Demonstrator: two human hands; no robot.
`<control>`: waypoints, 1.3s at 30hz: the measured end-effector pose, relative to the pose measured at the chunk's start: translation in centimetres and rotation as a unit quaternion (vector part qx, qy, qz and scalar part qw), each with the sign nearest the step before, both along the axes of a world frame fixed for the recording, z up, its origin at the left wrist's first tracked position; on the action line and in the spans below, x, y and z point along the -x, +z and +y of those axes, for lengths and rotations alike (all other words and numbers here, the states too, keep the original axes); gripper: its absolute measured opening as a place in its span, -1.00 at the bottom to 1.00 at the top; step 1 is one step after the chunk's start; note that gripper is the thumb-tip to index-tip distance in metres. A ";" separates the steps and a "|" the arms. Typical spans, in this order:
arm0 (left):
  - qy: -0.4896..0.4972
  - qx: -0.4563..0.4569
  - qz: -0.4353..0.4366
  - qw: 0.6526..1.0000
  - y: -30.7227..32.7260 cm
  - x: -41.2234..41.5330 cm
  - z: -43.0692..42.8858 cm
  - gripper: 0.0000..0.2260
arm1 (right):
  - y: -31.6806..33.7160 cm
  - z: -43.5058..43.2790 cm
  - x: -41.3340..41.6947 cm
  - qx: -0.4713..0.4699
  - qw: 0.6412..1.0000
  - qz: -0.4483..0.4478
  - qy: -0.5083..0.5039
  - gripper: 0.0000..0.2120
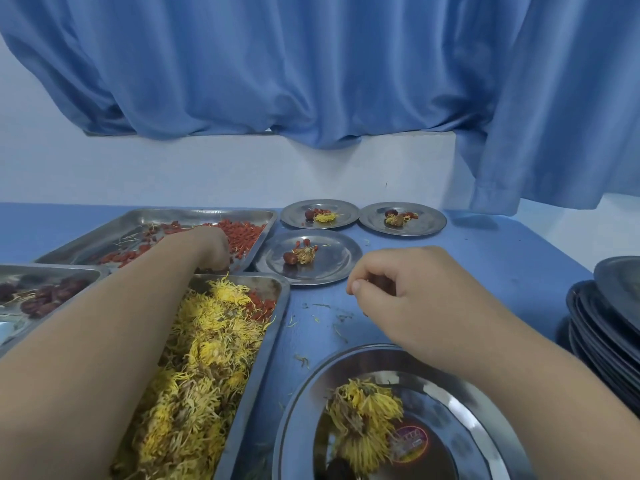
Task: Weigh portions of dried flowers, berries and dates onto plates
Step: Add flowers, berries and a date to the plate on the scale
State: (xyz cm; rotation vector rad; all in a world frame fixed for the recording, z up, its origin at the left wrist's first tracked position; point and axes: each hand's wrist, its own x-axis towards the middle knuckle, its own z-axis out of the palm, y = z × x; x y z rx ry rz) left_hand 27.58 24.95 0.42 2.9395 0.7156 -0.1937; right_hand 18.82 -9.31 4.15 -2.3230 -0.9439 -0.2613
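My left hand reaches over the flower tray into the near edge of the steel tray of red berries. Its fingertips point down among the berries and are hidden. My right hand hovers over the blue table with its fingers curled and the thumb against the forefinger; I see nothing in it. Below it, the near plate holds dried yellow flowers and a dark date. A long tray is full of dried flowers. A third tray at the left holds dates.
Three small plates further back each carry a flower, a date and berries. A stack of empty plates stands at the right edge. Flower bits litter the table. A blue curtain hangs behind.
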 end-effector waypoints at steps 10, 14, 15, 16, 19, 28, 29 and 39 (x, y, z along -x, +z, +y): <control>0.013 0.066 -0.114 0.991 1.1 0.6 0.9 -0.95 | 0.0 -0.2 -0.3 -0.016 1.000 0.016 0.001 -0.83; 0.017 0.088 -0.112 0.990 1.4 1.0 0.7 -0.92 | -0.1 -0.2 -0.3 -0.002 1.000 0.008 -0.003 -0.84; 0.017 0.093 -0.114 0.989 1.5 1.1 0.7 -0.93 | -0.1 -0.2 -0.4 0.000 1.000 0.006 -0.004 -0.84; 0.016 0.099 -0.120 0.988 1.6 1.1 0.7 -0.93 | -0.1 -0.3 -0.4 0.000 1.000 0.006 -0.003 -0.84; 0.009 0.094 -0.140 0.986 1.8 1.3 0.7 -0.93 | -0.1 -0.3 -0.5 0.003 1.000 0.006 -0.001 -0.84; -0.008 0.069 -0.195 0.978 2.6 2.3 0.0 -0.80 | 0.1 -0.5 -0.5 0.002 1.000 0.003 0.000 -0.84; -0.009 0.070 -0.206 0.976 2.7 2.5 0.0 -0.80 | 0.1 -0.5 -0.5 0.001 1.000 0.002 0.000 -0.84; -0.071 0.195 -0.250 0.946 4.1 5.2 -1.3 -0.87 | 0.9 -0.8 -0.2 -0.022 1.000 -0.009 0.002 -0.83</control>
